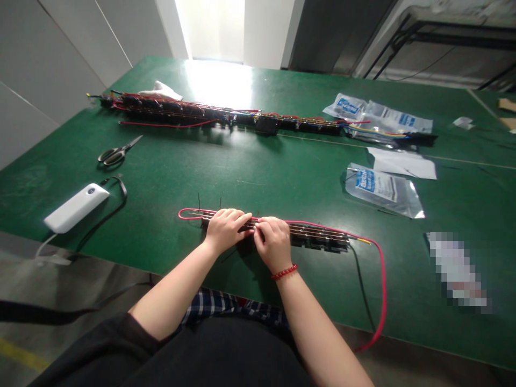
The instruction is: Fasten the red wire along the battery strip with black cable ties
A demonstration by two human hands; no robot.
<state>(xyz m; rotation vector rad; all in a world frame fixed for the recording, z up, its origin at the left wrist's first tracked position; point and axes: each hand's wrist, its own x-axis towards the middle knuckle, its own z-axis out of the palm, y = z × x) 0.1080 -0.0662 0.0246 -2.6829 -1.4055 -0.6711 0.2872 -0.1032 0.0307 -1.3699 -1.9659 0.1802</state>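
A long black strip (318, 236) with thin wires along its top lies on the green table in front of me. A thick red cable (382, 290) runs along the strip, loops at the left end and hangs over the table's near edge at the right. My left hand (228, 230) is closed over the strip left of its middle, thumb and fingers on the wires. Close beside it, my right hand (274, 242) pinches at the same wires with bent fingers. The exact spot between the fingertips is mostly hidden. Black zip-tie ends (199, 201) stick up near the left end.
Across the back lies a longer wired black assembly (242, 119). Scissors (116, 154) and a white power bank (76, 208) with a cable are at the left. Plastic bags (382, 188) and white paper (403, 163) lie at the right, near a blurred-out item (457, 271).
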